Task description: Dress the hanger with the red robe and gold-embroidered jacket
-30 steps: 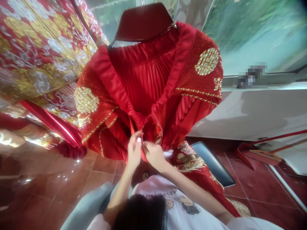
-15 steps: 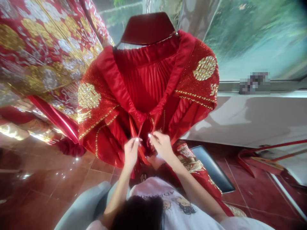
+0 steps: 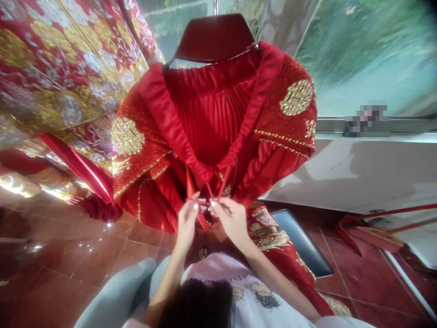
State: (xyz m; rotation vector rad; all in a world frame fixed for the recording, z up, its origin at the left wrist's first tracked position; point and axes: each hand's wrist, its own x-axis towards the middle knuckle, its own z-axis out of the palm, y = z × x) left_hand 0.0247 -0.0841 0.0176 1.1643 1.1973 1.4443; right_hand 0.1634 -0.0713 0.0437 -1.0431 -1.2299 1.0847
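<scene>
A red skirt (image 3: 211, 109) with a gathered waistband, pleated inside and trimmed with gold beads and round gold emblems, hangs in front of me on a dark red hanger (image 3: 216, 38). Thin red drawstrings (image 3: 221, 184) come down from the front of its waistband. My left hand (image 3: 188, 217) is closed, pinching one drawstring between thumb and fingers. Close beside it, my right hand (image 3: 230, 218) pinches the drawstrings where they cross. The fingertips of both hands nearly meet just below the waistband.
Red garments with gold and silver embroidery (image 3: 68, 68) hang at the left. Behind is a window (image 3: 341, 59) above a white wall (image 3: 341, 173). On the tiled floor (image 3: 102, 264) at the right lie a black flat object (image 3: 303, 241) and a red-framed item (image 3: 372, 232).
My hands have come closer together, and the drawstrings, held apart before, now cross between them. The view has shifted slightly.
</scene>
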